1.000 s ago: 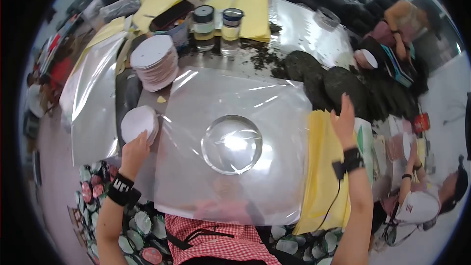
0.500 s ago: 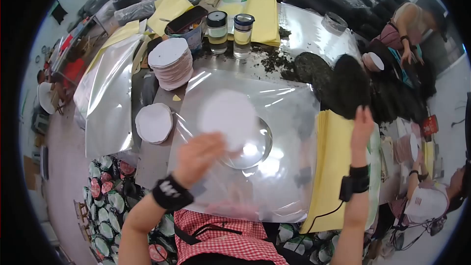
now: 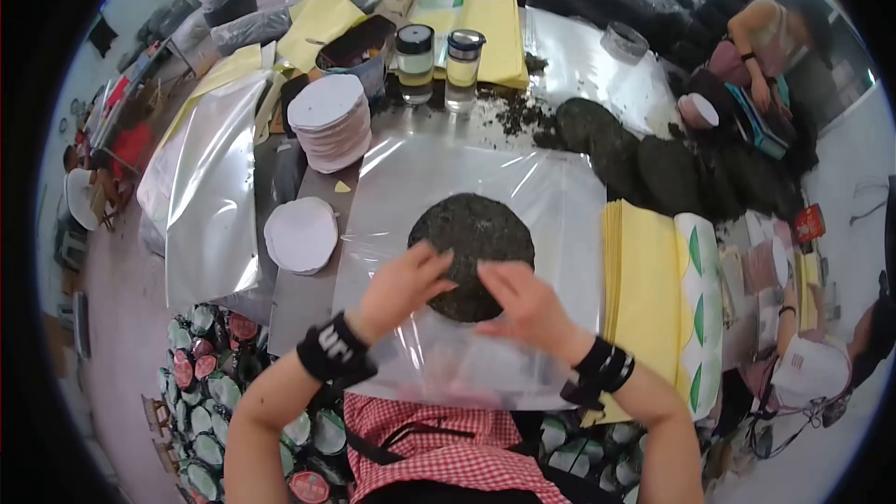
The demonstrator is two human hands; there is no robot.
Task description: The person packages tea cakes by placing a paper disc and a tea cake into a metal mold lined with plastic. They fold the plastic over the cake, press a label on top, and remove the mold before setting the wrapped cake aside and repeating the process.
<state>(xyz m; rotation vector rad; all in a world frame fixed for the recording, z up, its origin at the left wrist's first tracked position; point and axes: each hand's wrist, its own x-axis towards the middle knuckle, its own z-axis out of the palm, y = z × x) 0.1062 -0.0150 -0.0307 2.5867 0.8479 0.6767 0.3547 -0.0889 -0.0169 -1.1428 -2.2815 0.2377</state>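
Note:
A dark, flaky round cake [image 3: 481, 224], which looks like pressed dried seaweed, lies flat on a sheet of clear plastic film [image 3: 569, 224] in front of me. My left hand [image 3: 403, 287] has its fingers curled over the cake's near left part. At its near right edge, my right hand [image 3: 527, 303] grips with bent fingers, thumb lower down. To the left are a low pile of white paper discs [image 3: 301, 235] and a taller stack of them [image 3: 329, 123]. Whatever lies under the cake is hidden.
Two lidded glass jars [image 3: 464, 70] stand behind the film. More dark cakes [image 3: 667, 173] overlap at right, near yellow paper [image 3: 644, 271]. Dark crumbs [image 3: 525, 117] are scattered at the back. Other people [image 3: 761, 47] sit at the right side.
My right hand has brought the dark cake from the right pile onto the film. The white paper disc that was in my left hand is out of sight.

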